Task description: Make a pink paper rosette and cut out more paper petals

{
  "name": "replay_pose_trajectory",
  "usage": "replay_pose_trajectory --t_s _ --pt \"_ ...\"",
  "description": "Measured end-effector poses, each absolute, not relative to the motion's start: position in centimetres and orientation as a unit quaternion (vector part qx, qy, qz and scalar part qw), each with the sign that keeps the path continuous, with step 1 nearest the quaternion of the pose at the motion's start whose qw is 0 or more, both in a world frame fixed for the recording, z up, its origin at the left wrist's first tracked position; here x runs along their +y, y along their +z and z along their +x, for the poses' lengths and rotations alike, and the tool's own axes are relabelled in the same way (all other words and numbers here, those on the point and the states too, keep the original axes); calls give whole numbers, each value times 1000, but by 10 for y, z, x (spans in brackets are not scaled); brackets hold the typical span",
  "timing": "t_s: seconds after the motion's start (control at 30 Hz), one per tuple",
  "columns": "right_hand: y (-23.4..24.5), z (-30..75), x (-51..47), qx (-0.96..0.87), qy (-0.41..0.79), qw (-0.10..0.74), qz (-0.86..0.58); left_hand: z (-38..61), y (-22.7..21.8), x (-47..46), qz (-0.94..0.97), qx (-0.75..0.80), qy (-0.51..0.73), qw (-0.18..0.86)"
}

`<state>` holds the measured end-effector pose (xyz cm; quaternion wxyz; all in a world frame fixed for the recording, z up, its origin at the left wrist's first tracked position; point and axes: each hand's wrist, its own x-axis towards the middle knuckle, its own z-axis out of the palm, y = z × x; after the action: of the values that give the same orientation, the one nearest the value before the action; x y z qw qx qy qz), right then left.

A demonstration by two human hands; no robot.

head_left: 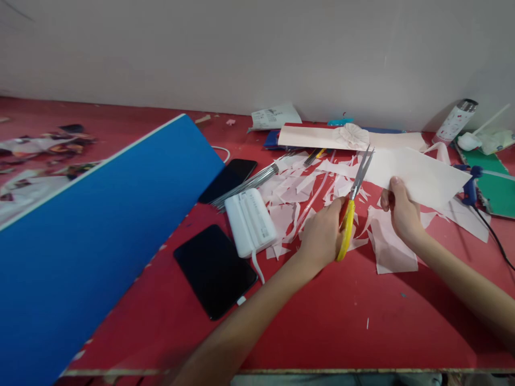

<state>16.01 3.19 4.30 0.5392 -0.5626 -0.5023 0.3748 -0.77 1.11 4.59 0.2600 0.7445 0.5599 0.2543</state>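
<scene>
My left hand (322, 236) grips a pair of yellow-handled scissors (346, 230), with the steel blades (361, 174) pointing up and away from me at the edge of a pale pink paper sheet (418, 177). My right hand (402, 212) holds that sheet from below, its thumb on top and its fingers partly hidden beneath the paper. Many cut pink paper scraps (289, 193) lie around both hands on the red table (322, 332). Behind the blades, a pleated paper rosette (352, 136) rests on a long pink paper strip (317, 137).
A large blue board (100, 236) leans in at the left. Two black phones (215, 271) (227, 179), a white power bank (250, 222) and a bundle of thin metal rods (249, 182) sit left of the scraps. A blue glue gun (470, 185) lies on a green board (499, 193) at the right.
</scene>
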Motion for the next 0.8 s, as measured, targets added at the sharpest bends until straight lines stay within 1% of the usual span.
replay_pose_trajectory --t_s 0.23,0.47,0.8 --pt "42 161 31 -497 371 531 -577 -9 43 12 746 560 255 254" --pt "40 161 32 -490 371 538 -577 -9 45 11 760 564 238 218" --pt "41 162 33 -491 363 545 -575 -10 41 13 750 564 251 239"
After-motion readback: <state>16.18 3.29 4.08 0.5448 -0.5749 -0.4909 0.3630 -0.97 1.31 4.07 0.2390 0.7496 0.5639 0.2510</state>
